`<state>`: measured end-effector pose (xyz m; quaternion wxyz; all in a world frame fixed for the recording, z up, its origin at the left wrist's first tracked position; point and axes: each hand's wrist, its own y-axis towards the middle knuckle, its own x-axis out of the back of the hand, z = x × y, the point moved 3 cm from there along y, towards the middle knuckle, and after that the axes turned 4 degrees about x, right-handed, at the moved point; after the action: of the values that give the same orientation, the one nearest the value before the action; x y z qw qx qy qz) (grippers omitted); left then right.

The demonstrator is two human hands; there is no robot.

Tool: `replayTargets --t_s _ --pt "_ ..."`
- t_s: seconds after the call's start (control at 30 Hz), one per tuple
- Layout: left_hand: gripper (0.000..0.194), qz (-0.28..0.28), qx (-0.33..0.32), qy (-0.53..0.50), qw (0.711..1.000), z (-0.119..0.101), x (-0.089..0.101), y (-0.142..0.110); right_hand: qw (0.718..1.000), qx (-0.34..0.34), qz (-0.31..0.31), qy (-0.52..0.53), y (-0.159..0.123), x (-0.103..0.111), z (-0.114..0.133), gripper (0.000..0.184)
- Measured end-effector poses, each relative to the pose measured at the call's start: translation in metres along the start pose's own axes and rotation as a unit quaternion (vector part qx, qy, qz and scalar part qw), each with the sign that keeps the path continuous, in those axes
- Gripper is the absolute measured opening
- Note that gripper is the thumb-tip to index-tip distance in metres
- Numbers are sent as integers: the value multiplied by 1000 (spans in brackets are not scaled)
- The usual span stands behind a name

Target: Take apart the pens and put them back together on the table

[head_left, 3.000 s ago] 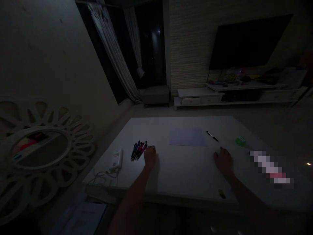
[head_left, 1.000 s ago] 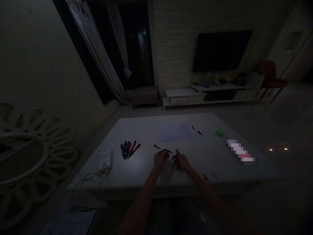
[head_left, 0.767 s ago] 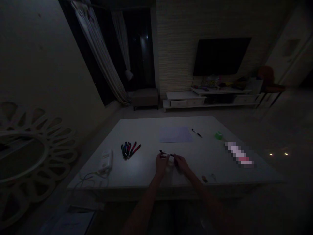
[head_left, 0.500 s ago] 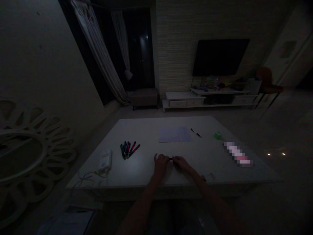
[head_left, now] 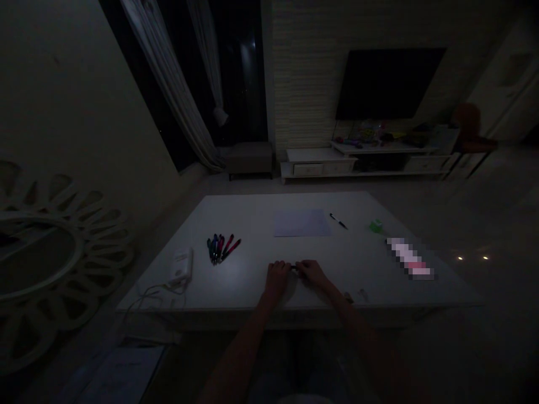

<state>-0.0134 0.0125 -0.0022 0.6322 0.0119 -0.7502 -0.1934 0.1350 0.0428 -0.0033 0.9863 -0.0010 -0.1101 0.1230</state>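
Observation:
My left hand (head_left: 277, 279) and my right hand (head_left: 312, 272) meet low over the white table (head_left: 252, 224), both pinching a dark pen (head_left: 293, 268). My fingers hide most of that pen, and only a short piece shows between them. To the left lies a bunch of blue, black and red pens (head_left: 219, 248). A sheet of paper (head_left: 302, 223) lies farther off, with a black-and-white pen (head_left: 338, 221) to its right. Beyond that sit a small green object (head_left: 376, 226) and a pixelated, unreadable long item (head_left: 409, 258).
A white plug-in device with a cable (head_left: 181, 267) sits at the table's left edge. Small items (head_left: 362, 294) lie near the front right edge. A round sunburst mirror (head_left: 50, 252) stands left; a low white cabinet (head_left: 320, 163) stands beyond the table.
My hands have come together from apart on the table, the left from beside the pen bunch. The dark pen, longer in view a second ago, is now mostly covered by my fingers.

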Motion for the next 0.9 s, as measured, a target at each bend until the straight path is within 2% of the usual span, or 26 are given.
replayTargets --t_s 0.13,0.23,0.37,0.5,0.6,0.77,0.9 --pt "14 12 8 4 1000 -3 4 -1 1000 2 3 18 -1 0 0 44" --pt "14 11 5 6 1000 -5 5 -2 1000 -13 12 -12 0 1 -4 48" --pt "14 12 7 13 1000 -6 5 -3 1000 26 11 -3 1 2 -7 42" --pt "14 16 5 10 1000 -6 3 -3 1000 -15 20 -1 0 0 -12 47" --pt "16 20 7 9 1000 -7 3 -3 1000 6 14 6 2 0 -10 41" --pt "14 31 6 9 999 -7 2 -3 1000 -16 8 13 2 2 -9 43" --pt "14 26 9 13 1000 -6 1 -3 1000 7 8 20 2 2 -6 42"
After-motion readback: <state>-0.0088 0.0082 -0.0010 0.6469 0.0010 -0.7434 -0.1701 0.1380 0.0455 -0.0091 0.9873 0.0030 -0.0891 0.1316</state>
